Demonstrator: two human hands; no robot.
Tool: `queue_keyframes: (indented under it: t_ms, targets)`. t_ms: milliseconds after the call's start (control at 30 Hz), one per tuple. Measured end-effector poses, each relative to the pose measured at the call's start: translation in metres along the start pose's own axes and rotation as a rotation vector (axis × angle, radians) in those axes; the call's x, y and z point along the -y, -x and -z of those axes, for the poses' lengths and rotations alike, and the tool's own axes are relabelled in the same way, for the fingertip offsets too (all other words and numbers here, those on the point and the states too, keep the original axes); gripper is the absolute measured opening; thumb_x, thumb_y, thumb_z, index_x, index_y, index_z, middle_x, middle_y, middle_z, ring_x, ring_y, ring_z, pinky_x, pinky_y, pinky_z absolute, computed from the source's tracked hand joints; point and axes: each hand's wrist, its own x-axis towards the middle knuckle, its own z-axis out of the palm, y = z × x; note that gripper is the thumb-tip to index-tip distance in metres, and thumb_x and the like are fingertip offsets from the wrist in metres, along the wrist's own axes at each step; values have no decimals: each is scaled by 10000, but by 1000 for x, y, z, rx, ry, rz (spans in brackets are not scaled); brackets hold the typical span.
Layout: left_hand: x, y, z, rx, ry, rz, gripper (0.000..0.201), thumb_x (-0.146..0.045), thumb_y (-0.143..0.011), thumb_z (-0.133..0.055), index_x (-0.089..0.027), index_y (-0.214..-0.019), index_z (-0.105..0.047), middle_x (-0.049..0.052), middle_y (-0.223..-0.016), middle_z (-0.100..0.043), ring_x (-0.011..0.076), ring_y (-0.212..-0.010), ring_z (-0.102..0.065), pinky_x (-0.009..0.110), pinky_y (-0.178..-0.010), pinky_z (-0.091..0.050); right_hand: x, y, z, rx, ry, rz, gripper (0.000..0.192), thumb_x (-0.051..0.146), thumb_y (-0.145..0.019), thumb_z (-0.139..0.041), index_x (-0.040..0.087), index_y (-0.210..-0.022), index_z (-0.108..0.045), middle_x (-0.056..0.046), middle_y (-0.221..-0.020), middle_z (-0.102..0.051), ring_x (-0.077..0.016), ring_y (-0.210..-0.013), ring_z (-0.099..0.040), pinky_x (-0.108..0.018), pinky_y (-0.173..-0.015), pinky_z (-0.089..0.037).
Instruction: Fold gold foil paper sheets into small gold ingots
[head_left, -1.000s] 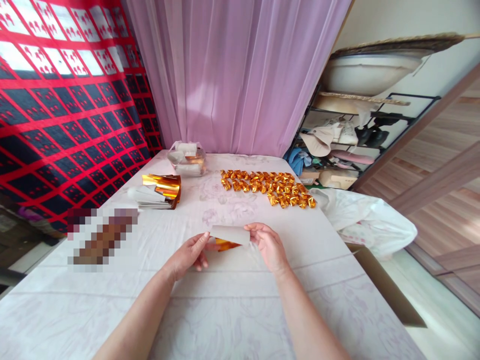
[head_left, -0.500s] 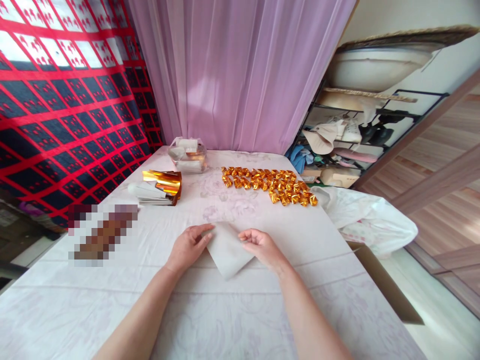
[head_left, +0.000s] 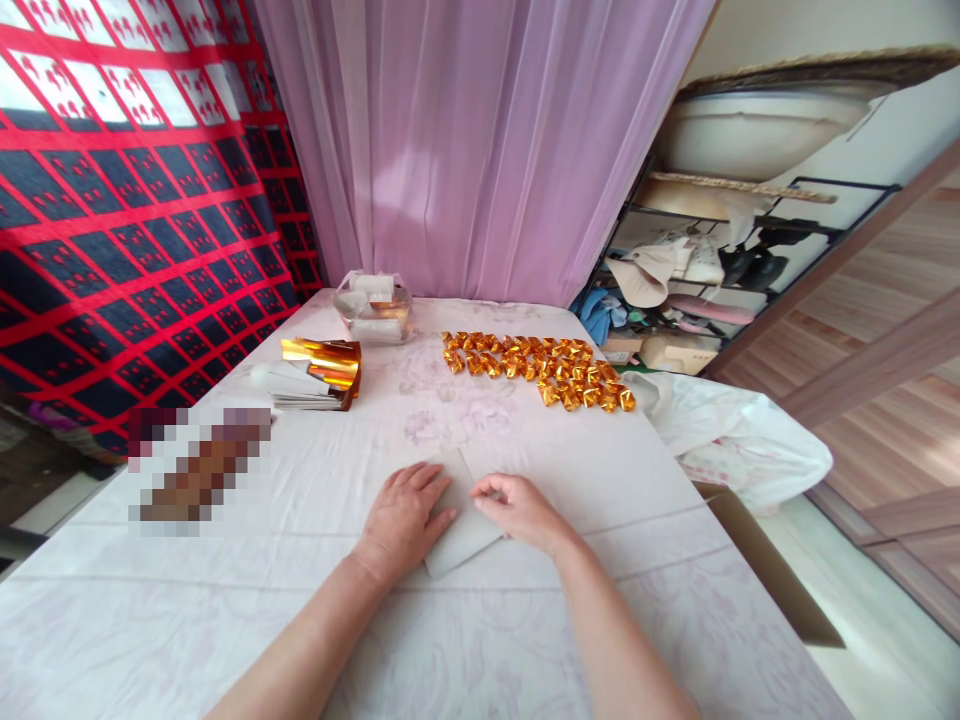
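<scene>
1. One sheet of paper [head_left: 461,535], white side up, is laid flat on the near middle of the table [head_left: 525,640].
2. Two hands are set on it: the left hand [head_left: 405,520] is pressed palm down with fingers spread, grasping nothing; the right hand [head_left: 517,508] is curled, and its fingertips are pinched on the sheet's upper edge.
3. One stack of gold foil sheets [head_left: 319,375] is placed far left.
4. One clear packet [head_left: 373,308] is seen behind the stack.
5. Several dozen folded gold foil pieces [head_left: 540,368] are ranged in rows at the far side; an exact count cannot be told.
6. One white plastic bag [head_left: 739,445] is kept beside the table's right edge.
</scene>
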Motion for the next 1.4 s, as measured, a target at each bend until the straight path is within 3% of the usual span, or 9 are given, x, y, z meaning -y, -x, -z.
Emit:
queue_keyframes:
  t_ms: [100, 200, 333, 533, 700, 833, 1033, 1233, 1400]
  targets:
    - [-1, 0, -5, 34, -31, -26, 446, -416, -894, -580, -233, -1301, -595, 111, -1382, -568, 313, -1308, -478, 505, -1092, -368, -5, 2, 9, 105, -41, -101, 208, 236, -710, -624, 203, -887, -729, 61, -559, -575, -75, -435, -438, -176, -409, -349]
    - [5, -2, -4, 84, -20, -65, 454, -401, -910, -565, -233, -1332, -569, 107, -1421, -536, 311, -1343, -444, 523, -1115, -338, -11, 4, 17, 230, -89, -109, 302, 160, -662, -607, 197, -936, -730, 73, -542, -559, -73, -472, -489, -169, -477, -398]
    - [11, -3, -2, 94, 21, -108, 464, -396, -910, -571, -255, -1352, -552, 97, -1445, -515, 298, -1370, -415, 524, -1136, -311, -12, 9, 20, 308, -211, -41, 348, 156, -605, -641, 207, -933, -746, -4, -811, -700, -139, -727, -617, -229, -625, -501]
    - [12, -4, -3, 71, 53, -111, 466, -400, -896, -590, -248, -1336, -569, 105, -1429, -531, 301, -1364, -423, 526, -1130, -316, -5, 12, 15, 265, -159, 130, 184, 246, -685, -693, 208, -855, -753, -65, -1084, -705, -206, -972, -648, -338, -856, -513]
    - [13, -5, 0, 86, 61, -106, 441, -381, -897, -588, -246, -1318, -588, 97, -1422, -541, 308, -1346, -442, 526, -1114, -339, -9, 15, 11, 205, -174, 191, 144, 316, -742, -704, 208, -828, -743, -69, -1115, -681, -199, -991, -651, -344, -872, -519]
    - [11, -7, 2, 108, 50, -98, 422, -356, -900, -584, -245, -1308, -595, 86, -1426, -540, 307, -1347, -442, 519, -1110, -346, -12, 21, 13, 268, -276, 99, 212, 367, -772, -688, 205, -899, -740, -84, -1179, -669, -194, -988, -646, -323, -785, -547]
    - [10, -8, 5, 130, 51, -95, 424, -351, -895, -597, -217, -1298, -602, 99, -1424, -541, 317, -1345, -442, 528, -1101, -351, -14, 18, 12, 200, -318, 121, 191, 348, -783, -661, 212, -888, -744, -74, -1177, -670, -182, -980, -649, -316, -805, -539]
    - [14, -7, 6, 115, 75, -127, 407, -339, -891, -604, -238, -1286, -610, 81, -1411, -557, 305, -1339, -454, 521, -1097, -363, -18, 11, 7, 71, -178, 249, 191, 218, -750, -620, 225, -891, -748, -55, -1076, -708, -178, -1009, -648, -310, -893, -496]
    - [17, -7, 5, 99, 83, -147, 390, -339, -894, -609, -223, -1266, -623, 81, -1385, -581, 303, -1318, -483, 523, -1081, -395, -18, 9, 5, 10, -25, 370, 201, 174, -751, -578, 226, -853, -742, -52, -983, -717, -164, -919, -660, -275, -800, -512]
